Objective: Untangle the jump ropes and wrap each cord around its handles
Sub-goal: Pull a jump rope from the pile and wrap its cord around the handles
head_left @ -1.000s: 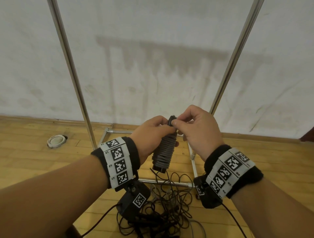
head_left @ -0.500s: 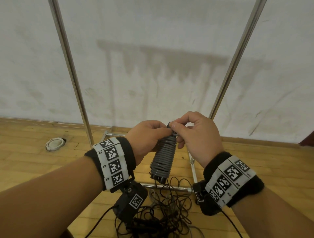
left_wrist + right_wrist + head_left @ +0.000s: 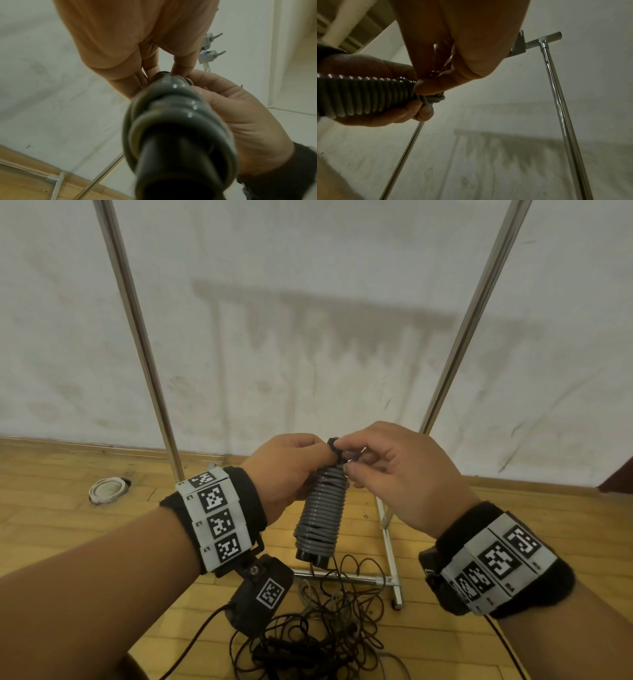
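A jump rope's black handles are bundled together, with grey cord (image 3: 322, 511) coiled tightly round them from bottom to top. My left hand (image 3: 287, 470) grips the upper part of this bundle (image 3: 359, 97) and holds it nearly upright at chest height. My right hand (image 3: 383, 467) pinches the cord's end (image 3: 435, 100) at the bundle's top, where a small loop shows by the fingertips. The left wrist view looks up along the bundle (image 3: 173, 135), with both hands meeting at its top. On the floor below lies a tangle of thin black cords (image 3: 329, 621) with dark handles in it.
A chrome garment rack stands ahead, its uprights (image 3: 137, 337) on either side and its base bar (image 3: 346, 577) just behind the tangle. A white wall is close behind. A small white ring-shaped object (image 3: 108, 489) lies on the wooden floor at left.
Both hands and the bundle have stayed nearly in place. My right hand's fingers have shifted a little at the top of the bundle, working the cord's end.
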### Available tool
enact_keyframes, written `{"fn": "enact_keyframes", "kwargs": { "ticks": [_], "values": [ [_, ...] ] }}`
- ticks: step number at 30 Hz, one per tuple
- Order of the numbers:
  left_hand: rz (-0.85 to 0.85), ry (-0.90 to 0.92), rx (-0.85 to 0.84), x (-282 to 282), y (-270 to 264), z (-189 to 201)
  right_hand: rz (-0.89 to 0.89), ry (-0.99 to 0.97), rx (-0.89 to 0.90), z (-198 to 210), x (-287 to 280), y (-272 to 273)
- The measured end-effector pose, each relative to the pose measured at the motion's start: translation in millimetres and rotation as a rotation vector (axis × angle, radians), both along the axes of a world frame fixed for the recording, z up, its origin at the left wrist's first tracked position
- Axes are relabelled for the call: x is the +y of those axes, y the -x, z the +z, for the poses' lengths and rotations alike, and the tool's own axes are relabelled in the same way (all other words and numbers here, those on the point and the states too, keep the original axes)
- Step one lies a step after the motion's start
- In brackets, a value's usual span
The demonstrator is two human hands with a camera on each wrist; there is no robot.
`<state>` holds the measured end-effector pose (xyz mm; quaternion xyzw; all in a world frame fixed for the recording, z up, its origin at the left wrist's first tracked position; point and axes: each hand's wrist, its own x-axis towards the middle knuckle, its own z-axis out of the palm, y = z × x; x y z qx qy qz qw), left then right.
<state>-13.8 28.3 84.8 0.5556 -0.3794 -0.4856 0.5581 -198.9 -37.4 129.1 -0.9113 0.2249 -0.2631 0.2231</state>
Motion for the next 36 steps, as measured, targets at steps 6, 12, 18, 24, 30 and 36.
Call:
{"fn": "enact_keyframes", "kwargs": {
  "ticks": [6,12,18,24,30,36],
  "values": [
    [0.021,0.033,-0.066,1,1,0,-0.023,0.134,0.052,-2,-3,3],
    [0.056,0.054,-0.076,2,4,-1,-0.150,0.108,-0.017,-9,-6,-1],
    [0.085,0.026,-0.169,4,7,-6,-0.179,0.096,0.019,-22,-7,-5],
    [0.134,-0.021,-0.023,3,11,-5,-0.251,-0.013,-0.036,-28,-12,-10],
    [0.038,-0.050,0.195,5,7,-5,-0.174,-0.192,-0.137,-25,-15,-4],
    [-0.172,-0.054,0.317,11,0,-1,-0.065,-0.396,-0.268,-24,-17,2]
  ]
}}
